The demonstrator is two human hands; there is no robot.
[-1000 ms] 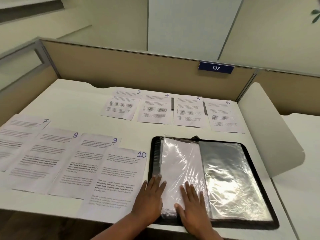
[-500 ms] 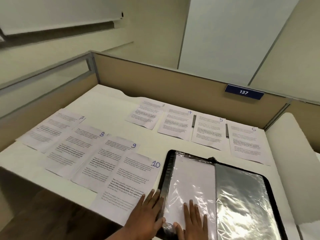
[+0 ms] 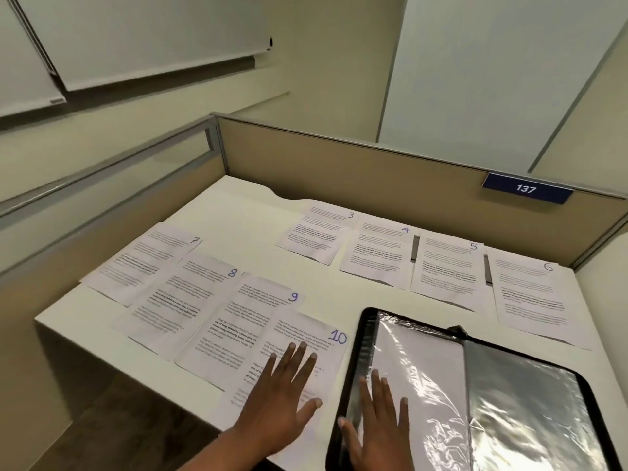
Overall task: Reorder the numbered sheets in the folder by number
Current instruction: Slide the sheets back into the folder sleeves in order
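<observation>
Beige partition panels (image 3: 373, 171) with a plate marked 137 (image 3: 526, 188) wall in a white worktop (image 3: 238, 212). Along its far edge lie sheet 3 (image 3: 316, 232), sheet 4 (image 3: 380, 253), sheet 5 (image 3: 448, 270) and sheet 6 (image 3: 533, 297). From the left edge toward the near edge run sheet 7 (image 3: 149, 256), sheet 8 (image 3: 190, 290), sheet 9 (image 3: 258, 311) and sheet 10 (image 3: 306, 338), each overlapping the next.

The folder (image 3: 362, 348) lies open at the near right corner. The left hand (image 3: 285, 396) rests flat on sheet 10, fingers straight and spread, gripping nothing. The right hand (image 3: 377, 423) presses flat on the folder's left sleeve (image 3: 414, 362), fingers apart likewise; that sleeve shows a white sheet inside.

Sheets 1 and 2 are not on the worktop, so they are probably filed. If so, sheet 3 comes next, not the one under the left hand. Keep the right hand pinning the slippery sleeve. Slide the chosen sheet sideways to lift an edge, so its overlapping neighbours are not dragged along.
</observation>
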